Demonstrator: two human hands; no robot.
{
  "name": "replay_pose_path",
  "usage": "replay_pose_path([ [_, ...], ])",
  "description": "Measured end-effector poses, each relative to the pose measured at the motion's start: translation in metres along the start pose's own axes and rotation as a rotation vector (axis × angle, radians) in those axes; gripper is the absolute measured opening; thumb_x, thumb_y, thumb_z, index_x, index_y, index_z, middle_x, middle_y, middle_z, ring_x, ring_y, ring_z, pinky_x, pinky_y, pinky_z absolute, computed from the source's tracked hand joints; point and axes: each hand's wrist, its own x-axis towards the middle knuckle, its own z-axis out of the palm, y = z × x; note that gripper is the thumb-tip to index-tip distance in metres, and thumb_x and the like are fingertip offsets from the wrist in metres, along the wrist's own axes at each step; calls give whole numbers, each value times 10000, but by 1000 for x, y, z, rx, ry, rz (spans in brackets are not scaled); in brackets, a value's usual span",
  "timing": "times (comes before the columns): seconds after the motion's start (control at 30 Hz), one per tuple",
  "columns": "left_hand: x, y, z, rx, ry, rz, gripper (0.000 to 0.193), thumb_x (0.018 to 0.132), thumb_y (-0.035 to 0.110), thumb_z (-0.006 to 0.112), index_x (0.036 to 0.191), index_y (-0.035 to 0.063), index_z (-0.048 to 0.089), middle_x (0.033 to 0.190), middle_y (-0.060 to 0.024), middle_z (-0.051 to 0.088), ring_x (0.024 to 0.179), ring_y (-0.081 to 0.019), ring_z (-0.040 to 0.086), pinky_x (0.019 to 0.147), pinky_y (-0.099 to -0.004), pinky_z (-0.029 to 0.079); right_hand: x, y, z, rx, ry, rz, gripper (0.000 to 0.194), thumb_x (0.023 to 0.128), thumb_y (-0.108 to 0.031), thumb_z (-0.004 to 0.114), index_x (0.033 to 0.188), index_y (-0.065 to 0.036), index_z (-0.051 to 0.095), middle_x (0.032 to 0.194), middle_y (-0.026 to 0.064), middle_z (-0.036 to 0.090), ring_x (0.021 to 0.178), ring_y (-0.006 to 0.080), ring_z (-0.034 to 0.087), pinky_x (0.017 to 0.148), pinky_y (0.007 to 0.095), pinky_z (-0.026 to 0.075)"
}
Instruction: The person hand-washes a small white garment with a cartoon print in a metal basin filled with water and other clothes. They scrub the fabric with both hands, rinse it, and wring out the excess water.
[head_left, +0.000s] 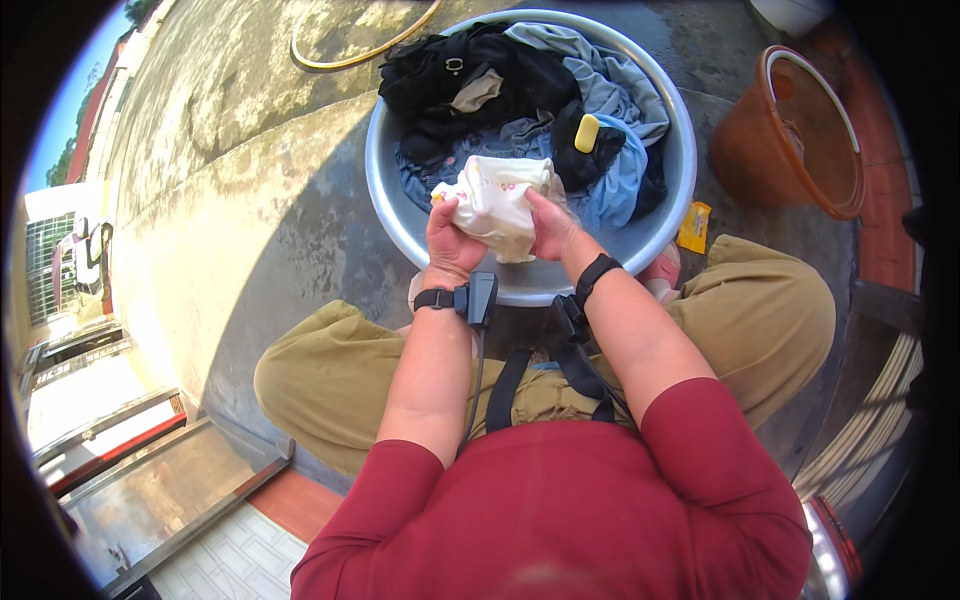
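Observation:
My left hand (455, 244) and my right hand (553, 227) grip opposite sides of a wet white cloth garment (496, 201) with small pink prints. It is held above the near part of a large round metal basin (525, 294). Behind it in the basin lie black clothes (502, 67) with a buckle, a grey-blue garment (611, 79), a light blue cloth (619, 184) and dark blue denim (480, 144). A yellow bar of soap (587, 133) rests on black fabric right of the white garment. Cloth hides some of my fingers.
An orange-brown plastic bucket (750, 154) stands right of the basin, with a yellow packet (694, 226) on the concrete floor between them. A yellowish hose (360, 61) curves across the floor at the upper left. My bent knees flank the basin's near side.

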Motion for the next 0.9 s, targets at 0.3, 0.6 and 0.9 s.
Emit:
replay_pose_path([
  [0.3, 10, 0, -40, 364, 280, 287, 401, 767, 114, 580, 1152, 14, 527, 1116, -116, 575, 1024, -246, 550, 925, -355, 408, -7, -58, -7, 259, -217, -416, 409, 930, -364, 425, 1149, -33, 520, 1128, 116, 590, 1072, 277, 535, 972, 403, 366],
  [0.6, 8, -23, -80, 387, 654, 292, 390, 660, -52, 518, 1018, 77, 435, 953, -71, 502, 867, -229, 532, 788, -357, 477, -31, -69, 1, 150, -245, -463, 608, 899, -581, 317, 1154, -75, 537, 1167, 98, 574, 1108, 285, 507, 982, 408, 348],
  [0.9, 3, -14, -89, 86, 523, 222, 530, 653, -70, 453, 1142, 126, 393, 1112, -112, 499, 1000, -292, 521, 880, -467, 415, -39, -78, -5, 85, -233, -439, 773, 807, -729, 292, 1228, -108, 479, 1206, 84, 543, 1141, 294, 474, 1011, 437, 298],
])
